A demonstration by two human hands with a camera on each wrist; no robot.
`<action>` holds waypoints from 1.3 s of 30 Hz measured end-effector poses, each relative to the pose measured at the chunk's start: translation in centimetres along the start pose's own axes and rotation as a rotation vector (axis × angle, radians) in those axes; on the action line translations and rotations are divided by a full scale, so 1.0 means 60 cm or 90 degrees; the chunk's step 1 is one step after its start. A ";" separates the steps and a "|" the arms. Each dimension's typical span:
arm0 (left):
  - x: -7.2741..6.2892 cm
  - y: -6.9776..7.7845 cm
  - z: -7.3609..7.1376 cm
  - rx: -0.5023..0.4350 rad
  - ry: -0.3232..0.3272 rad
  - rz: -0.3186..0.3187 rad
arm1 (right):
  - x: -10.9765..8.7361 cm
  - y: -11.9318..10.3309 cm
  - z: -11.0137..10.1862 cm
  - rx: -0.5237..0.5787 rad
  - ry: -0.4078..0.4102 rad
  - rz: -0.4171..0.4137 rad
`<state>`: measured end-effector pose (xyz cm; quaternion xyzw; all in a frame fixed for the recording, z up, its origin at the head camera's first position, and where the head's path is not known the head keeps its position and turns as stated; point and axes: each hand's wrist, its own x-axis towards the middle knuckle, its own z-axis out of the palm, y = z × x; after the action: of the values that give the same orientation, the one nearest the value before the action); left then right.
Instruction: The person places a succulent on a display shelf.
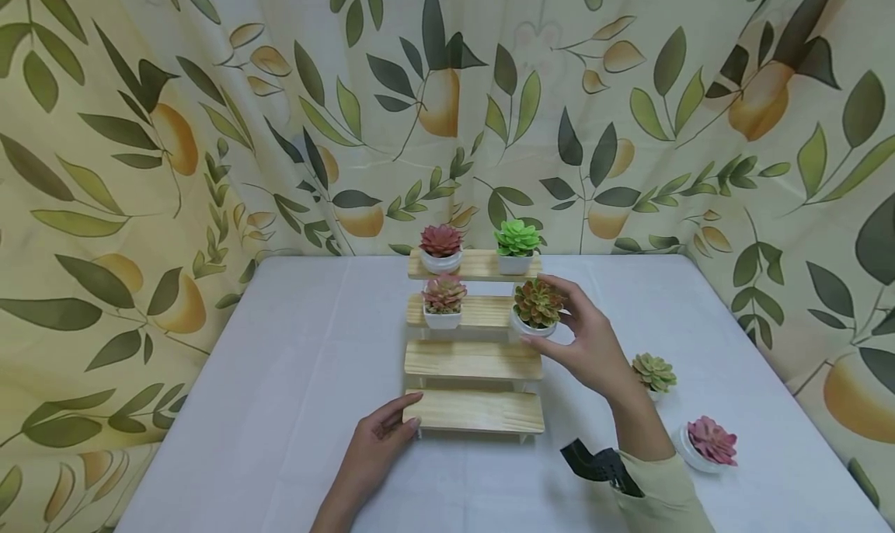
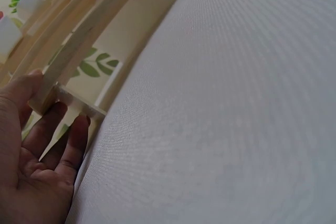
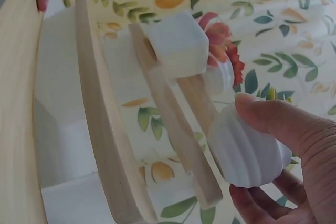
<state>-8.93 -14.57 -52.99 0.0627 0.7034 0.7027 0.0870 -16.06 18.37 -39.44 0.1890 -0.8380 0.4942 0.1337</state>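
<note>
My right hand (image 1: 587, 339) grips a potted succulent (image 1: 537, 306) with green and reddish-brown leaves, thumb and fingers around its sides. Its round, ribbed white pot (image 3: 247, 148) overlaps the right end of the second shelf from the top. This shelf belongs to a stepped wooden display stand (image 1: 474, 360) with pale boards and white supports. At the lowest board's left end, my left hand (image 1: 377, 440) pinches the corner, its thumb and fingers around the edge in the left wrist view. On the same shelf as the held pot, a pink succulent (image 1: 444, 300) stands at the left in a square pot.
A dark red succulent (image 1: 441, 247) and a bright green succulent (image 1: 517, 245) stand on the top shelf. To the right on the white table (image 1: 294, 409) are a pale green succulent (image 1: 654, 372) and a pink-red succulent (image 1: 712, 441). A leaf-patterned curtain (image 1: 489, 113) hangs behind.
</note>
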 end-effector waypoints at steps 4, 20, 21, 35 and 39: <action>0.000 -0.002 0.000 0.001 0.000 0.004 | 0.008 0.002 0.009 0.024 -0.013 -0.003; -0.001 -0.005 0.003 0.014 -0.006 0.001 | 0.017 0.005 0.025 0.032 -0.037 0.025; 0.000 -0.006 0.002 0.014 -0.007 0.002 | 0.017 0.005 0.026 0.036 -0.037 0.027; 0.000 -0.003 0.000 0.012 -0.007 0.018 | 0.022 0.007 0.031 0.034 -0.036 0.009; 0.001 -0.001 0.000 0.009 -0.004 0.016 | 0.024 0.007 0.032 0.032 -0.037 0.003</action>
<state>-8.97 -14.56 -53.04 0.0746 0.7072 0.6985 0.0801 -17.63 16.62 -40.09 0.2047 -0.8294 0.5095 0.1034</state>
